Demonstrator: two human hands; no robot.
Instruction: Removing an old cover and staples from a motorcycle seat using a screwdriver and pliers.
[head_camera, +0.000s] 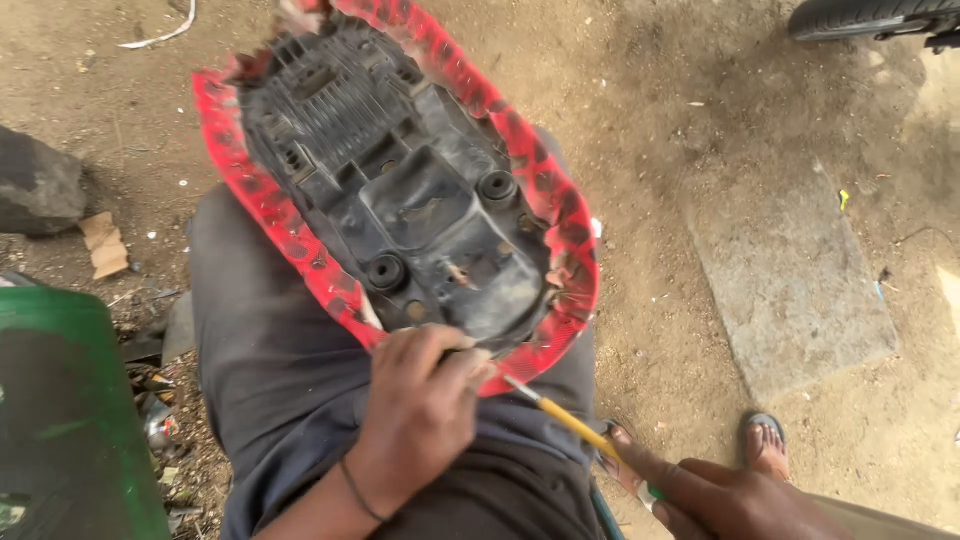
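Note:
An upturned motorcycle seat (400, 190) rests on my lap, its black plastic base facing up and a red-and-black patterned cover (260, 200) wrapped around the rim. My left hand (420, 410) grips the seat's near edge, fingers curled over the cover. My right hand (720, 495), at the lower right, holds a thin tool with a yellow shaft (565, 415). The tool's metal tip meets the cover's edge right beside my left fingers.
Dirt ground lies all around, with a flat stone slab (790, 280) to the right and a tyre (860, 15) at the top right. A green object (60, 400) and scattered debris sit at the left, a dark rock (40, 185) beyond. My sandalled foot (765, 445) shows below the slab.

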